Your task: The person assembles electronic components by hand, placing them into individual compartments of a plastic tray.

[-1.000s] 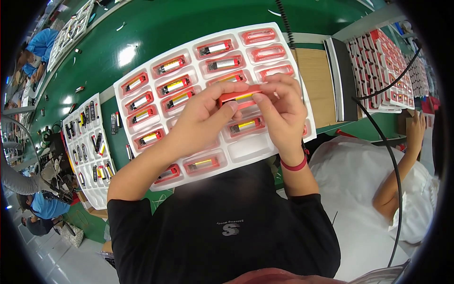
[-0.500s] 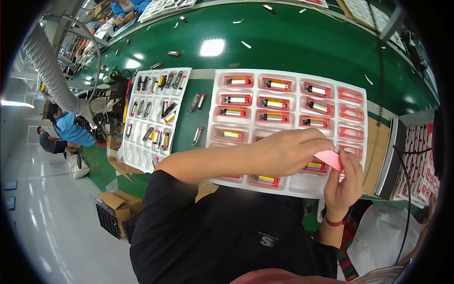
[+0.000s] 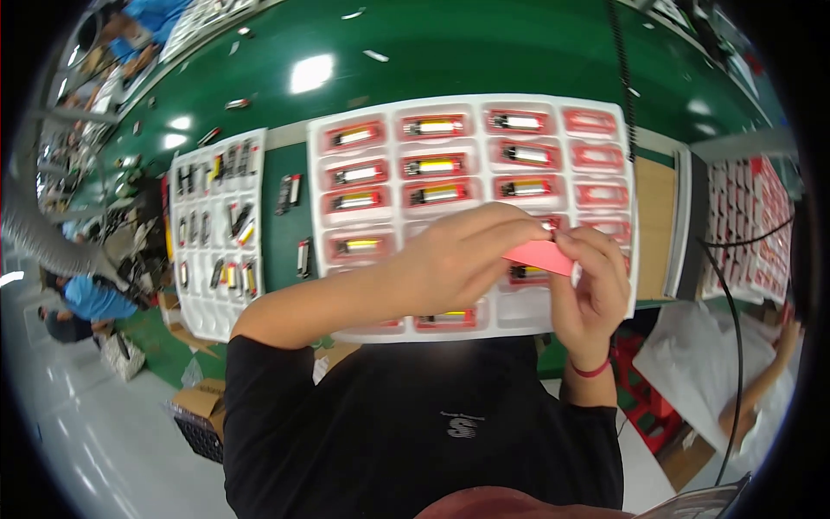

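Over the white tray [image 3: 346, 130] — left hand [image 3: 458, 259] and right hand [image 3: 592, 294] both pinched one pink card [image 3: 538, 256] between fingertips.

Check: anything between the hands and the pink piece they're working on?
Nothing visible. The left hand and right hand both grip the pink piece directly, pinching it between their fingertips above the white tray of red-rimmed pockets.

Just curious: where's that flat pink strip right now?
In the head view, the flat pink strip is pinched between left hand and right hand, above the white tray.
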The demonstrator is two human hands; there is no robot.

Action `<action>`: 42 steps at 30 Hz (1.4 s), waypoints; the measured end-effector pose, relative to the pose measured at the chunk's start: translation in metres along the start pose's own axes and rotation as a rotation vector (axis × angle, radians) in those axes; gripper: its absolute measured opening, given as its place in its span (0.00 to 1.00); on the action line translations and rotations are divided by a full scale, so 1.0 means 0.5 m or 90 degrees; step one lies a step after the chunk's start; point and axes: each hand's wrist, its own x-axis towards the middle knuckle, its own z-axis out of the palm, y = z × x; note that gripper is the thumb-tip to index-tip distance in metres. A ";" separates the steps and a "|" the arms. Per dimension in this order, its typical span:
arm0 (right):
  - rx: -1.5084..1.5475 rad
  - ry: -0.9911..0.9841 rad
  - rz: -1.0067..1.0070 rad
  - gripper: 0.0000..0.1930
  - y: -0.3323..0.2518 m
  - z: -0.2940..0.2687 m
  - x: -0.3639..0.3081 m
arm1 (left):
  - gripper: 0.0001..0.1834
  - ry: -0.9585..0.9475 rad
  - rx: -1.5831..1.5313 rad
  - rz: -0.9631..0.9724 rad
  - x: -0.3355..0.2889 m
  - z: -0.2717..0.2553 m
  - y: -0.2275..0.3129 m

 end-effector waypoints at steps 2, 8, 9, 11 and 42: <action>0.074 0.017 -0.047 0.19 0.008 0.011 0.000 | 0.22 -0.003 -0.061 0.014 0.009 -0.009 -0.003; 0.033 0.067 -0.084 0.20 -0.003 0.030 0.007 | 0.27 -0.001 -0.035 0.038 0.007 -0.019 0.000; 0.017 0.063 -0.094 0.20 -0.003 0.029 0.008 | 0.27 0.000 -0.015 0.048 0.005 -0.020 -0.004; 0.011 0.057 -0.113 0.20 0.005 0.026 0.012 | 0.27 0.006 0.018 0.057 0.010 -0.024 -0.010; 0.385 -0.088 0.232 0.23 0.074 -0.049 0.133 | 0.13 -0.048 0.247 0.063 0.186 -0.138 -0.078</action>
